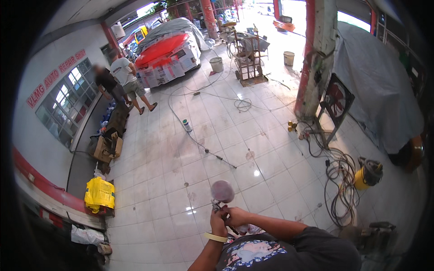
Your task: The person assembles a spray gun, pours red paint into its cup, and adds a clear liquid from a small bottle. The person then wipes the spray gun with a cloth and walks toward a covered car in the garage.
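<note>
A spray gun (216, 204) with a round, reddish-stained paint cup (222, 191) on top is held out in front of my body, its cup the highest part. My left hand (218, 223), with a pale yellow band on its wrist, is closed round the gun's lower part. From the right, my right hand (236, 217) meets it, fingers curled against the back of the gun. Both hands partly hide the handle, and the exact spot that my right fingers grip is hard to make out.
A hose (194, 140) crosses the tiled floor, near a small can (186, 125). Coiled cables (339, 180), a yellow-black vacuum (368, 174) and a fan (337, 99) stand right. Two people (126, 74) are by a masked red car (167, 56). A yellow-covered object (100, 193) sits left.
</note>
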`<action>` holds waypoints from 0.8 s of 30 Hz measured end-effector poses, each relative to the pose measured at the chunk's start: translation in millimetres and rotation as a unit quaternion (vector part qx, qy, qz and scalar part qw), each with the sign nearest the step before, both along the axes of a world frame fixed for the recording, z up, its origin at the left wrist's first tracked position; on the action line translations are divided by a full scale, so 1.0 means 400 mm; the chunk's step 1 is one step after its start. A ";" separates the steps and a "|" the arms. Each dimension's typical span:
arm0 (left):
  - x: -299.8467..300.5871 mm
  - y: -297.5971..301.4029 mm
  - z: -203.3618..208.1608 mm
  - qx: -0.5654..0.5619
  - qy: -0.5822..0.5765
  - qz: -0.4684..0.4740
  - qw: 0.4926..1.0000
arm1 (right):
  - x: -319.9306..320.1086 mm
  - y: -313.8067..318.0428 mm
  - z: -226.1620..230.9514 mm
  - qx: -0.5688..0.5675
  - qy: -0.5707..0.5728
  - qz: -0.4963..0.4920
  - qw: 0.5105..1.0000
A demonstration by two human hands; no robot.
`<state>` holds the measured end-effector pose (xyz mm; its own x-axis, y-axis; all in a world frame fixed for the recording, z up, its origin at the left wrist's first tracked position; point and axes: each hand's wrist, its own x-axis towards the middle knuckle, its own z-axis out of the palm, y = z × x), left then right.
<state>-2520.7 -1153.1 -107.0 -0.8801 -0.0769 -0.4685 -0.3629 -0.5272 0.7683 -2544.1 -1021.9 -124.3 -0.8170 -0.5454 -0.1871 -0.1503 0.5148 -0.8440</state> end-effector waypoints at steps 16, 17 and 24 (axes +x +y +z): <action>-0.855 -0.136 0.225 -0.343 0.312 -0.364 0.808 | -0.567 0.052 0.029 0.098 0.120 -0.394 0.906; -0.880 -0.166 0.330 -0.292 0.398 -0.305 0.814 | -0.579 0.060 0.018 0.100 0.144 -0.414 0.893; -0.909 -0.314 0.855 0.136 0.895 0.040 0.422 | -0.713 0.093 0.005 0.096 0.115 -0.518 0.842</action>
<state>-2884.1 -1278.7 235.0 0.1576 -0.2983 0.9414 0.6985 -0.6402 -0.3198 -2829.1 -984.8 -122.3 -0.8628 0.5041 0.0374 0.3152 0.5944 -0.7398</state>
